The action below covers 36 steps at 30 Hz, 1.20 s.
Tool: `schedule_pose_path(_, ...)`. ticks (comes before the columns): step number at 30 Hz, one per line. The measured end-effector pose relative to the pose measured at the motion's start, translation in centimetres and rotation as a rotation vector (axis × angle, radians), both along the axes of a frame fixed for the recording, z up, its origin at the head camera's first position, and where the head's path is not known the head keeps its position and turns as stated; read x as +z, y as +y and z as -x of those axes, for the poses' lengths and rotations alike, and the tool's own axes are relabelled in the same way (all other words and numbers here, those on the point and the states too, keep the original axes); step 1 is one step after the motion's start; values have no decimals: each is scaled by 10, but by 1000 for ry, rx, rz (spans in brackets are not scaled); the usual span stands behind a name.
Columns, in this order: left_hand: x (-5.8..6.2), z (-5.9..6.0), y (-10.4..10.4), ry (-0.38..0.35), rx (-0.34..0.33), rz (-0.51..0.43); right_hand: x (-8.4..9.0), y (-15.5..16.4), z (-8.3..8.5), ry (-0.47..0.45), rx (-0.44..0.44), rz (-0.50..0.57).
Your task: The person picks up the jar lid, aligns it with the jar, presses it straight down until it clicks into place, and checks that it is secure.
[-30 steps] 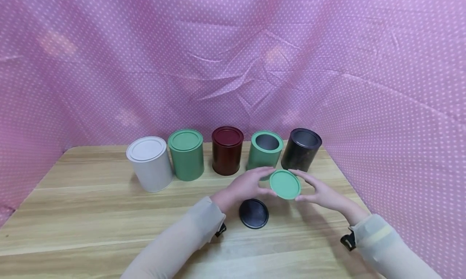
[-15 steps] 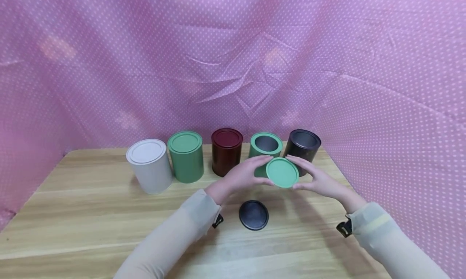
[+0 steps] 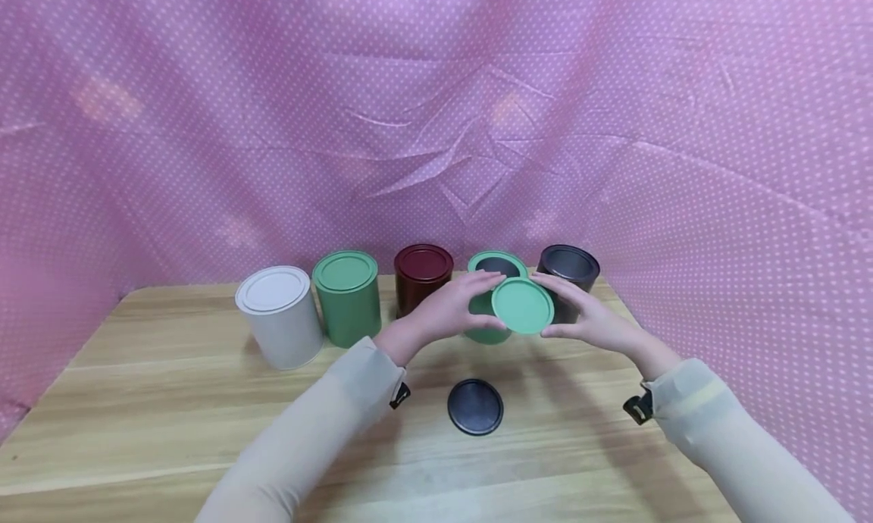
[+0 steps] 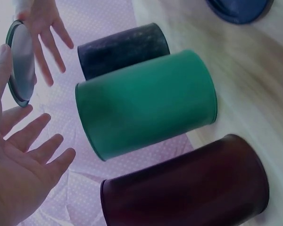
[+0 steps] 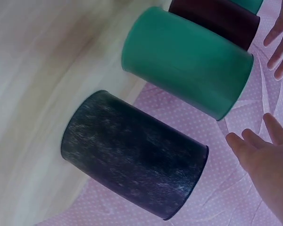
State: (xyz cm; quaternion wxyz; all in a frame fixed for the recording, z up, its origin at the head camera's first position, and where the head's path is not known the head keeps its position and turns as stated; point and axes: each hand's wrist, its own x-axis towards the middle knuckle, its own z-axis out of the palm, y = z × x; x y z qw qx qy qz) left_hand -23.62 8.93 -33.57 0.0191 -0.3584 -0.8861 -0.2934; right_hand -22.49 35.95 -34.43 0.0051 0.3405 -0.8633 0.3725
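Note:
Between my two hands a round green lid [image 3: 523, 306] hangs in the air, tilted toward the head camera. My left hand [image 3: 453, 307] pinches its left edge between thumb and fingertips; in the left wrist view the other fingers spread away from the lid [image 4: 22, 63]. The right hand [image 3: 592, 320] pinches the opposite edge, its other fingers spread too. Just behind the lid stands an uncovered green can [image 3: 489, 335], partly hidden by the lid and left hand. To its right is an uncovered black can [image 5: 137, 155], partly covered by the right hand in the head view.
A black lid [image 3: 475, 407] lies on the wooden table [image 3: 170, 417], nearer the person. Left of the uncovered green can stand a lidded dark red can [image 3: 424, 264], a lidded green can [image 3: 349, 311] and a lidded white can [image 3: 285, 330]. Pink dotted cloth [image 3: 436, 114] encloses the table.
Both hands have carried the green lid up and slightly left in the head view, toward the uncovered green can. The black lid has stayed on the table.

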Motion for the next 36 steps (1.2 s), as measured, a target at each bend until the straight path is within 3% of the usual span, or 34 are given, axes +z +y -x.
schedule_pose_path(16, 22, 36, -5, -22, 2, 38, 15, -7, 34, -81, -3, 49)
schedule_pose_path(32, 25, 78, -7, -121, -16, 130, 17, -12, 73, -171, 2, -44)
schedule_pose_path(36, 21, 86, -8, -101, -52, 150, 18, -14, 80, -218, 20, -46)
